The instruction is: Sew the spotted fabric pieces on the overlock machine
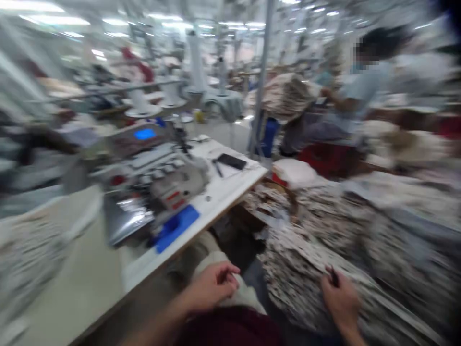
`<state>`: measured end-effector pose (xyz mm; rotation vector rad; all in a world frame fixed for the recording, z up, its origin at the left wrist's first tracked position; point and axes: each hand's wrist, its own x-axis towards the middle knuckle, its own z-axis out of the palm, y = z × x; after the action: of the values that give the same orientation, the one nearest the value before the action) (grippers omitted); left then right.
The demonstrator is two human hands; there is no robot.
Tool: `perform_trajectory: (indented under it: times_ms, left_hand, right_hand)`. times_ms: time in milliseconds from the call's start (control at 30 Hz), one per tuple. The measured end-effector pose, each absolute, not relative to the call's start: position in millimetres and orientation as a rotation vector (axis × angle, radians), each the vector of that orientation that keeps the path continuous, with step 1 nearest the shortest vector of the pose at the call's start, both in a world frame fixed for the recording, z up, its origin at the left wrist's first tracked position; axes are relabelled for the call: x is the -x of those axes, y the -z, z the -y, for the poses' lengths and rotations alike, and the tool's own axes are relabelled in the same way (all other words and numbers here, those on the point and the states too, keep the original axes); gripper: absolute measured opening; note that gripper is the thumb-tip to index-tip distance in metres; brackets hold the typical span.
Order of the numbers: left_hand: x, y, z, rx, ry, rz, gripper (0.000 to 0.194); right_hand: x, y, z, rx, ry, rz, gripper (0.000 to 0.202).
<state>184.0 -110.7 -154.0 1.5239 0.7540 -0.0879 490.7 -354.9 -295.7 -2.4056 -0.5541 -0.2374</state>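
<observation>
My left hand [217, 284] hovers over my lap, above light trousers [248, 297]. Its fingers are loosely bent and apart, and I see nothing in them. On the right, my right hand [342, 300] is closed around a small dark object [334, 277], too blurred to name. That hand is over or against a big pile of layered pale fabric pieces [288, 269]; I cannot tell whether it touches. A sewing machine [176, 187] with a lit blue display stands on the white table [230, 190] to my left.
A dark phone [231, 161] lies on the table near a metal pole [262, 81]. A blue piece [178, 228] sits at the table's front edge. More fabric bundles [406, 197] spread to the right. Beyond them, a co-worker in a light top [367, 96] handles cloth.
</observation>
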Motion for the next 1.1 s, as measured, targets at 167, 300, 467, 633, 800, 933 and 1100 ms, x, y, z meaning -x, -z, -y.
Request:
perform_trajectory:
  times_ms: [167, 300, 467, 633, 800, 933, 1100]
  left_hand:
    - [-37.8, 66.7, 80.9, -1.777, -0.288, -1.293, 0.027]
    - [80.2, 14.0, 34.0, -1.925, -0.573, -1.956, 0.023]
    - [152.3, 7.6, -37.3, -1.944, -0.436, -2.215, 0.018]
    - [165.2, 36.2, -73.8, -1.886, -0.145, -2.163, 0.031]
    - [177.9, 26.7, -91.1, -1.859, -0.208, -2.119, 0.032]
    - [170.4, -0.5, -102.3, -1.821, -0.457, -2.042, 0.028]
    - [123.5, -18.0, -80.5, -1.799, -0.559, -1.64, 0.043]
  right_hand:
    - [-375.5, 264.6, 197.8, 1.652, -0.098, 1.351, 0.02]
    - [-289.7, 215.5, 126.8, 1.192, -0.299, 1.601, 0.018]
    - [-215.6, 163.9, 67.6, 0.794, -0.341, 1.85, 0.024]
    - [-178.1, 136.5, 25.7, 0.73, -0.453, 1.933, 0.02]
    - [-177.5, 142.1, 16.5, 0.828, -0.516, 1.915, 0.018]
    - [-180.0, 151.0, 19.3, 0.819, -0.494, 1.954, 0.017]
    - [-177.6, 158.1, 21.4, 0.836, -0.463, 1.945, 0.018]
